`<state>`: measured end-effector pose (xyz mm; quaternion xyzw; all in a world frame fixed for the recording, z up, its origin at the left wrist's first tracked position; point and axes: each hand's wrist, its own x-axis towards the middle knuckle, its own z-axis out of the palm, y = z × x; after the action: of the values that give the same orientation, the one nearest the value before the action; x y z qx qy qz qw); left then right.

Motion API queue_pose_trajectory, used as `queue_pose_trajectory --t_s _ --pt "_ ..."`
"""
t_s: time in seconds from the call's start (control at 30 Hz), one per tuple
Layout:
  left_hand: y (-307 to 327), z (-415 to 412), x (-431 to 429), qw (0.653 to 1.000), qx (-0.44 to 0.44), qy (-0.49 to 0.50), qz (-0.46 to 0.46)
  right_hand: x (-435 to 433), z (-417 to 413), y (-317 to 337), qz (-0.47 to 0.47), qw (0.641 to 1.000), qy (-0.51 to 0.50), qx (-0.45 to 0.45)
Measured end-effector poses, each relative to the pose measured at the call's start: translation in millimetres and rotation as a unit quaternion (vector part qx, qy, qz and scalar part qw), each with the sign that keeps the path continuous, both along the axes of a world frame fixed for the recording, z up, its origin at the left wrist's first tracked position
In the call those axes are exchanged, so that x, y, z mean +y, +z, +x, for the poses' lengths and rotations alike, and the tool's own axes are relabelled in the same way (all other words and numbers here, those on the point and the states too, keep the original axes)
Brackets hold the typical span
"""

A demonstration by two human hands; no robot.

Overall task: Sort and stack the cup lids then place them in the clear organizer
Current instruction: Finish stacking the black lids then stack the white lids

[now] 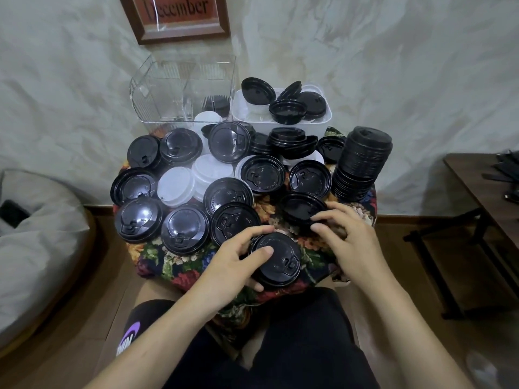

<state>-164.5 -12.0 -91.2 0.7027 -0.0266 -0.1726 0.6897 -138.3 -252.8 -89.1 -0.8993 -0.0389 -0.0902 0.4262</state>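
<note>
Left hand (238,265) grips a black lid (276,261)
Next lid (300,207) lies just beyond your right hand (346,238), fingers curled at its rim, grip unclear.

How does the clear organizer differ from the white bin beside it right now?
The clear organizer is see-through and taller; the white bin is opaque and lower. The organizer holds only a few black lids low down; the bin is heaped with loose black lids. Both stand side by side at the back.
</note>
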Motion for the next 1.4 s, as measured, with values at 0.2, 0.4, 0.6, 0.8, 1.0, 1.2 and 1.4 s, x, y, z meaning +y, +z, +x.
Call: queue_pose_trajectory --t_s 0.2,0.4,0.6,0.8,1.0,1.2,1.4 --pt "5.2 4.3 -3.3 1.0 0.006 -0.011 0.024 -9.6 -5.4 2.2 0.072 0.996 -0.023 0.039" --pt "3.4 5.4 -6.3 0.999 -0.005 0.01 0.033 -8.0 2.8 -0.1 0.171 0.979 -0.006 0.107" --pt "1.2 4.3 -3.2 0.998 -0.019 0.015 0.054 -12.8 10.8 -4.9 0.201 0.964 -0.077 0.156" --pt "-3.6 2.2 -1.7 0.988 -0.061 0.026 0.136 -8.4 2.4 0.2 -0.048 0.994 -0.091 0.034" --pt "5.7 -4.9 -0.6 0.964 -0.141 0.017 0.225 -0.9 7.0 0.6 -0.114 0.992 -0.023 0.05" --pt "8.1 -8.6 4.1 0.94 -0.161 -0.048 0.296 0.7 4.3 5.3 -0.024 0.998 -0.045 0.046" --pt "2.6 -9.8 2.7 0.923 -0.168 -0.061 0.34 1.0 -16.2 16.6 0.045 0.999 0.004 0.021"
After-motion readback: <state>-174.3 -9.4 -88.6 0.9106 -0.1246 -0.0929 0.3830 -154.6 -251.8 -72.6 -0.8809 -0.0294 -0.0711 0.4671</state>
